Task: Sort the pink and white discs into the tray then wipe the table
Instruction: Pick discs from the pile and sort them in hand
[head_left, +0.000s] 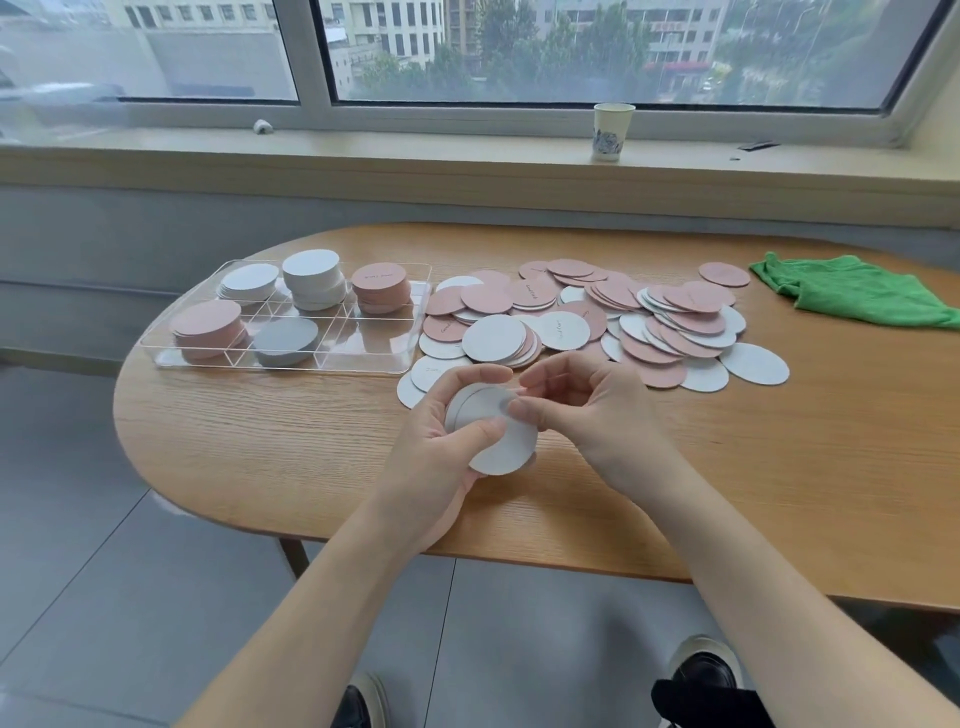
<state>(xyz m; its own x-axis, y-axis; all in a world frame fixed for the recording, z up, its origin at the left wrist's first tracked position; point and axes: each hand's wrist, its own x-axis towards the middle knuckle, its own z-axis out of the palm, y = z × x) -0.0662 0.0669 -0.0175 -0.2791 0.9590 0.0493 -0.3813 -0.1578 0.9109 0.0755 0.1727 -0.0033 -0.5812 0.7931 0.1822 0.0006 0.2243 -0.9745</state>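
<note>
both hands curl on white discs: left hand grips, right hand pinches the top one.

paper cup on windowsill

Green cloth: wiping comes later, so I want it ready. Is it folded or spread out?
Neither: the green cloth lies loosely crumpled, with ridges and uneven edges, on the table at far right, untouched by either hand.

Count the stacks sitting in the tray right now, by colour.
Pink stacks: 2
White stacks: 3
Total: 5 stacks in the tray, which has one front compartment with no stack.
</note>
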